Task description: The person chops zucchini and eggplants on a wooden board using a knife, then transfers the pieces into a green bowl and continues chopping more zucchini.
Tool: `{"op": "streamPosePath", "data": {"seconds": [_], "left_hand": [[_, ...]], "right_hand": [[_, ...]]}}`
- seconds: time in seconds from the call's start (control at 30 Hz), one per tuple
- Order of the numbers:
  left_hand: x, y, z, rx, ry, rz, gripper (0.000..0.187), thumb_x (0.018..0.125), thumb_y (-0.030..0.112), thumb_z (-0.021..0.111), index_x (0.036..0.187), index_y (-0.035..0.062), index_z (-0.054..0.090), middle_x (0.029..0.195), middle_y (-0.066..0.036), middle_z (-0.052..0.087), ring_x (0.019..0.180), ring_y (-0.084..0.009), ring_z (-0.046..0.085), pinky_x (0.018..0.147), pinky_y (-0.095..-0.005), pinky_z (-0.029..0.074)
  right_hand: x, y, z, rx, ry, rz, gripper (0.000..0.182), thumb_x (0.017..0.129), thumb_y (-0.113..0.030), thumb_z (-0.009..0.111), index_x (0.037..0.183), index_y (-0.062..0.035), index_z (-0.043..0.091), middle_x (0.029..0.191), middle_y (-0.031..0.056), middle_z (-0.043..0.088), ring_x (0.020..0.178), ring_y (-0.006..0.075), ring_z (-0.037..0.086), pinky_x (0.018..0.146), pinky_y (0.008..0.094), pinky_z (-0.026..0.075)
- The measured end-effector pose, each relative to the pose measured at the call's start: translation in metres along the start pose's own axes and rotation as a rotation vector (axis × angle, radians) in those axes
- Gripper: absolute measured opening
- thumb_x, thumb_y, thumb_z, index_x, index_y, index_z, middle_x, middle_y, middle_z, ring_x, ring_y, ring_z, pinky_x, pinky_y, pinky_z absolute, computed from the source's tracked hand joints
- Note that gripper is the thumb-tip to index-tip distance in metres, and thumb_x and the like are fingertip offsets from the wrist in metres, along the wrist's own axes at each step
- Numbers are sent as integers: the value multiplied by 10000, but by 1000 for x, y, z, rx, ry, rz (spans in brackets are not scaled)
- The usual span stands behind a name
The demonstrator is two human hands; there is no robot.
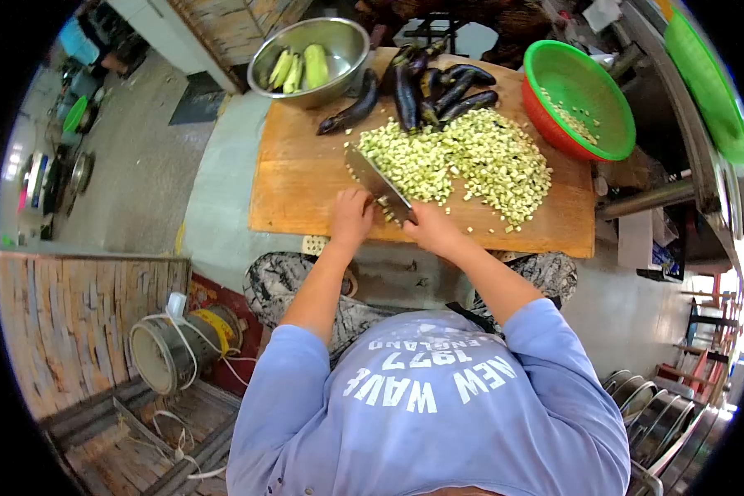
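Observation:
My right hand is wrapped round the handle of a cleaver, whose broad blade points away to the left over the wooden cutting board. Just left of the blade, my left hand rests on the board with its fingers bent together; whatever lies under them is hidden. A few small pale pieces show close to the blade. Beyond it spreads a large heap of diced pale-green eggplant. Several whole dark purple eggplants lie behind the heap, one of them apart to the left.
A steel bowl at the board's back left corner holds peeled pale-green eggplants. On the right stands a green basin inside a red one, with scattered dice. Wooden shelving rises beyond. A cylindrical container lies at lower left.

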State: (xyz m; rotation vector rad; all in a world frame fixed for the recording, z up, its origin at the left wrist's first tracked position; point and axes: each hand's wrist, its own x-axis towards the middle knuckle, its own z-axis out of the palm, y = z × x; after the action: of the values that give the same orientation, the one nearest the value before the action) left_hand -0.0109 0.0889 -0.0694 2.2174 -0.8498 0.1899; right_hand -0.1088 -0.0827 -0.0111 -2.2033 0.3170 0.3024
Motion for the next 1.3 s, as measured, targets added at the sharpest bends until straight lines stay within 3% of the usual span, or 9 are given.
{"op": "streamPosePath", "data": {"seconds": [0.27, 0.33, 0.43, 0.6, 0.73, 0.87, 1.07, 1.2, 1.3], "left_hand": [[26, 5, 10, -48, 82, -28, 174, 811, 67, 637, 985, 63, 640, 966, -132, 588, 946, -347, 534, 825, -421, 440], [46, 25, 5, -149, 299, -38, 208, 821, 137, 649, 1021, 78, 664, 992, -113, 599, 947, -327, 540, 843, -434, 434], [71, 74, -24, -184, 275, 137, 248, 861, 228, 617, 1066, 103, 677, 1085, -94, 602, 1045, -319, 519, 924, -447, 391], [75, 129, -1, 81, -340, 625, 432, 908, 470, 521, 1259, 238, 616, 1512, -131, 319, 1405, -402, 209, 1131, -531, 171], [66, 114, 26, 270, -550, 513, 638, 909, 648, 369, 1443, 300, 394, 1571, -120, 171, 1445, -404, 62, 1153, -550, 36], [87, 107, 21, 560, -677, 387, 691, 929, 648, 289, 1508, 274, 239, 1589, -116, 36, 1454, -373, -24, 1164, -509, 2], [104, 50, 22, 454, -500, 161, 672, 945, 605, 324, 1502, 233, 269, 1578, -162, 96, 1451, -393, 26, 1154, -540, 22], [76, 51, 36, 370, -210, 232, 696, 926, 538, 468, 1488, 164, 299, 1552, -204, 162, 1430, -432, 82, 1134, -571, 76], [37, 89, 37, 362, -375, 294, 795, 851, 594, 555, 1479, 166, 318, 1550, -205, 156, 1428, -435, 77, 1123, -599, 60]], "right_hand": [[-20, -25, -55, 312, -11, 224, 307, 847, -164, 568, 1102, 4, 545, 753, 169, 571, 769, 280, 619, 716, 424, 504], [-38, -35, -79, 110, 76, 35, 292, 838, -106, 553, 1118, -28, 522, 805, 127, 556, 762, 251, 602, 711, 390, 512], [-59, -22, -88, -175, 175, -195, 321, 825, -59, 548, 1144, -96, 550, 934, 114, 563, 855, 288, 593, 767, 391, 503], [-67, 10, -76, -689, 165, -273, 322, 826, -82, 561, 1110, -198, 660, 1140, 174, 542, 1013, 335, 591, 810, 433, 513], [-98, 13, -81, -643, 7, -239, 387, 811, -71, 554, 1150, -232, 650, 1124, 150, 529, 1021, 308, 583, 800, 407, 513], [-126, 32, -89, -644, 83, -275, 453, 797, -51, 554, 1198, -251, 625, 1109, 139, 531, 1007, 301, 579, 804, 402, 510], [-170, 65, -111, -605, 270, -233, 532, 786, -29, 557, 1268, -251, 579, 1135, 144, 541, 1012, 313, 578, 802, 400, 509], [-187, 85, -118, -318, 479, -127, 599, 811, 55, 508, 1366, -170, 491, 1227, 182, 540, 1067, 337, 569, 833, 391, 489], [-190, 107, -113, 29, 654, -49, 621, 832, 68, 486, 1419, -123, 417, 1232, 160, 545, 1052, 289, 583, 856, 371, 478]]}}
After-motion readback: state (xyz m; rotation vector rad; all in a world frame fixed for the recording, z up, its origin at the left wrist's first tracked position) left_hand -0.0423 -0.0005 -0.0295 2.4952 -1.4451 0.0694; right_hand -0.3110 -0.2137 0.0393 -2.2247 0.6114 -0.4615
